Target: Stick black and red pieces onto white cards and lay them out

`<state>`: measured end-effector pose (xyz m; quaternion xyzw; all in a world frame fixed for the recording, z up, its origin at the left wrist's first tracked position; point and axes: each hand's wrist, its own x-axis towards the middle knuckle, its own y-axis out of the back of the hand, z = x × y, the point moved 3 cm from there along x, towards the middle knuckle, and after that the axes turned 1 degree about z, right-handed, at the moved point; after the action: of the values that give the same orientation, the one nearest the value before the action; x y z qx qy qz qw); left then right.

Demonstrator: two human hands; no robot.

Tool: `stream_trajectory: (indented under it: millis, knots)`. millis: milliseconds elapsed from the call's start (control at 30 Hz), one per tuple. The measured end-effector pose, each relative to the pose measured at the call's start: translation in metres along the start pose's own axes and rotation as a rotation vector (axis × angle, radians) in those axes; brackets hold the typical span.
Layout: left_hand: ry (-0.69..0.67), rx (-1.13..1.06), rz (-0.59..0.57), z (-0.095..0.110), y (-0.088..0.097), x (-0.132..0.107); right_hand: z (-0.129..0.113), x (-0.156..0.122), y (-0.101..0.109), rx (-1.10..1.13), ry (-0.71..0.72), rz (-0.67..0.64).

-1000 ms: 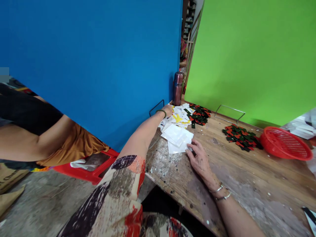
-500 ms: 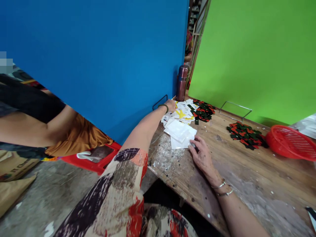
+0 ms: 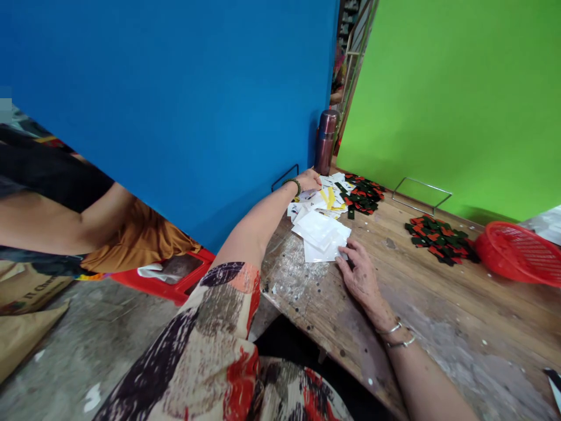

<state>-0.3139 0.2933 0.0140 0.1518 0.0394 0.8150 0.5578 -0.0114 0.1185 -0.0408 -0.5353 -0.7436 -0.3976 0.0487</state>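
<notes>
My left hand [image 3: 309,179] reaches far across the wooden table [image 3: 421,304] to a heap of white and yellow cards [image 3: 326,199]. Its fingers are curled and pinched on a card at the top of that heap. My right hand [image 3: 359,272] lies flat on the table. The fingertips press the near corner of a stack of clear plastic sleeves [image 3: 322,234].
A maroon flask [image 3: 325,149] stands at the back between a blue panel [image 3: 175,105] and a green panel [image 3: 464,99]. Two piles of dark green and red tags [image 3: 363,196] [image 3: 438,240] and a red basket [image 3: 521,257] lie further right. Another person [image 3: 65,216] sits at the left.
My left hand has moved a little up and back on the card heap and now pinches a card. My right hand stays on the sleeves.
</notes>
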Motion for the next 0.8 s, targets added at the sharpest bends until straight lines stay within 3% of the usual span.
stream_trajectory:
  millis: [100,200,400,500,667,800]
  knots:
    - [0.049,0.101,-0.095,0.001,0.002,-0.004,0.002,0.0,0.0,-0.003,-0.004,-0.003]
    - [0.006,0.069,-0.126,0.011,0.001,-0.012,0.003,0.001,0.001,0.0,-0.005,-0.012]
    - [0.056,-0.214,0.056,0.025,0.003,-0.028,0.005,0.002,0.001,-0.023,0.001,-0.017]
    - [0.013,-0.365,0.126,0.032,0.004,-0.033,0.006,0.001,0.0,-0.028,0.004,-0.008]
    - [-0.104,-0.556,0.134,0.049,0.008,-0.039,0.004,0.001,-0.001,-0.012,0.001,0.005]
    - [-0.092,-0.635,0.148,0.058,0.012,-0.051,0.001,0.001,-0.001,0.002,-0.014,0.016]
